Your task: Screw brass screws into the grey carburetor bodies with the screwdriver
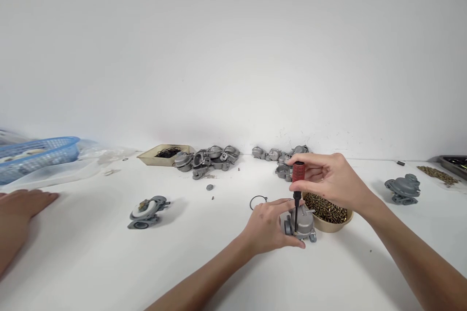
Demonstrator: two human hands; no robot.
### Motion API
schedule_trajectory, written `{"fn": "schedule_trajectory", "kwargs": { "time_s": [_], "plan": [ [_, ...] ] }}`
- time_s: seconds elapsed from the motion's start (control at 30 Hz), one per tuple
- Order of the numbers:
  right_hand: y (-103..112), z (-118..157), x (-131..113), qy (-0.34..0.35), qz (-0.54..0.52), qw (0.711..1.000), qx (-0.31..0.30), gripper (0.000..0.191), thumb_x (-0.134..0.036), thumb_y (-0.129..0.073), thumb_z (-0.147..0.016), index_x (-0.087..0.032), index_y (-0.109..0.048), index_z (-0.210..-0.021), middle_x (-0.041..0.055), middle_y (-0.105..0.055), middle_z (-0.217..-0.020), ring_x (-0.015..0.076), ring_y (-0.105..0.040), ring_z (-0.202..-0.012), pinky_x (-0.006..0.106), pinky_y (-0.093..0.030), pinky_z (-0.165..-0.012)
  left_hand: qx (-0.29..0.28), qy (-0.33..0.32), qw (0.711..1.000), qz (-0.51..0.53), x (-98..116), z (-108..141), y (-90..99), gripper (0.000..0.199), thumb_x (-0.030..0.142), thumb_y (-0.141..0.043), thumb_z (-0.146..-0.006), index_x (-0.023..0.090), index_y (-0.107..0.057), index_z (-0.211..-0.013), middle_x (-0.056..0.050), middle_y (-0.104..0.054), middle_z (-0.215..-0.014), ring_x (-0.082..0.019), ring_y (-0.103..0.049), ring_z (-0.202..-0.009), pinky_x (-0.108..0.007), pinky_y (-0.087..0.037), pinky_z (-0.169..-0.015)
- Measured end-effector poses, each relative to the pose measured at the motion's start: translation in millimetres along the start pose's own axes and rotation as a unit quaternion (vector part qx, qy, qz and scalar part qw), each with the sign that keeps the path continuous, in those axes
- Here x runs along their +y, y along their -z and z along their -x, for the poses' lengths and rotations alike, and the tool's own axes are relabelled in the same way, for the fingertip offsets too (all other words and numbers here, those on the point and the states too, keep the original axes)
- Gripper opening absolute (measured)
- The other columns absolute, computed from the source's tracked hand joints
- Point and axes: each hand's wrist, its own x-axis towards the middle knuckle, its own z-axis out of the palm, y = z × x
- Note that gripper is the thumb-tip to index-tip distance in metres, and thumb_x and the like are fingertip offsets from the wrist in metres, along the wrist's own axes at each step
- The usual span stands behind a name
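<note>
My left hand (268, 226) is closed around the side of a grey metal carburetor (303, 221), which rests on the white table with its domed bowl up. Between the thumb and fingers of my right hand (326, 180) is a screwdriver (298, 175) with a red and black handle. It stands upright, its tip down at a brass-coloured screw on the carburetor's near edge. Just behind and right of the carburetor is a tan bowl (333, 227) full of small brass screws (326, 208). A black rubber gasket ring (258, 197) lies beyond my left hand.
Another person's hand (27, 204) rests at the left. An open carburetor (149, 211) with a white float lies left, another carburetor (403, 188) right. Grey bowl parts (207, 159) and a tray of black rings (155, 158) line the wall. A blue basket (58, 150) stands far left.
</note>
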Motion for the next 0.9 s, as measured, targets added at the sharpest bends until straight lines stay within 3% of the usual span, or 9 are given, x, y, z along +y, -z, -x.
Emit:
{"fn": "schedule_trajectory", "kwargs": {
  "time_s": [0.07,0.2,0.27,0.5,0.67,0.9],
  "plan": [
    [1.9,0.6,2.3,0.028,-0.013,0.999,-0.036,0.031,-0.022,-0.079,-0.088,-0.026,-0.077,-0.119,-0.0006,-0.075,-0.086,0.0149,-0.074,-0.066,0.025,-0.065,-0.062,0.002,-0.017,1.0,-0.011,-2.4,0.3,-0.4,0.088,0.066,-0.096,-0.057,0.03,-0.069,-0.133,-0.003,-0.08,-0.098,-0.023,-0.074,-0.072,-0.03,-0.055,-0.068],
    [9.1,-1.3,6.1,0.097,-0.099,0.979,-0.151,0.027,-0.017,-0.064,-0.099,-0.023,-0.075,-0.123,0.0067,-0.077,-0.108,0.0211,-0.076,-0.103,0.029,-0.067,-0.077,0.008,-0.046,0.999,-0.015,-6.7,1.1,-1.4,0.078,0.077,-0.085,-0.066,0.026,-0.071,-0.124,-0.001,-0.079,-0.097,-0.018,-0.069,-0.061,-0.027,-0.049,-0.059],
    [12.1,-3.4,8.5,0.117,-0.121,0.971,-0.169,0.027,-0.012,-0.065,-0.097,-0.022,-0.076,-0.12,0.0059,-0.078,-0.105,0.0198,-0.076,-0.103,0.028,-0.066,-0.08,0.008,-0.051,0.999,-0.015,-7.9,1.3,-1.6,0.077,0.08,-0.081,-0.069,0.027,-0.07,-0.123,0.0,-0.079,-0.098,-0.017,-0.068,-0.06,-0.027,-0.048,-0.058],
    [9.2,-5.1,11.9,0.119,-0.094,0.984,-0.091,0.027,-0.016,-0.08,-0.087,-0.021,-0.08,-0.113,0.0013,-0.077,-0.075,0.0203,-0.079,-0.087,0.029,-0.067,-0.078,-0.004,-0.011,0.999,-0.036,-8.3,1.8,-1.5,0.086,0.081,-0.084,-0.062,0.024,-0.071,-0.125,-0.003,-0.079,-0.095,-0.023,-0.075,-0.075,-0.028,-0.05,-0.063],
    [4.6,-2.2,5.6,0.068,-0.047,0.995,-0.05,0.029,-0.023,-0.079,-0.088,-0.021,-0.08,-0.117,0.0034,-0.079,-0.089,0.0173,-0.077,-0.076,0.027,-0.066,-0.068,-0.007,0.073,0.997,-0.024,2.4,0.5,-1.3,0.088,0.071,-0.095,-0.054,0.026,-0.072,-0.127,-0.001,-0.079,-0.087,-0.024,-0.073,-0.071,-0.031,-0.053,-0.068],
    [1.2,-3.0,1.9,0.03,-0.025,0.999,0.002,0.028,-0.022,-0.077,-0.086,-0.021,-0.08,-0.113,0.0007,-0.078,-0.085,0.0144,-0.075,-0.073,0.024,-0.064,-0.071,-0.01,0.16,0.987,-0.018,13.6,-0.6,-0.1,0.091,0.059,-0.101,-0.051,0.026,-0.072,-0.131,-0.002,-0.079,-0.084,-0.025,-0.072,-0.068,-0.041,-0.058,-0.08]
  ]
}}
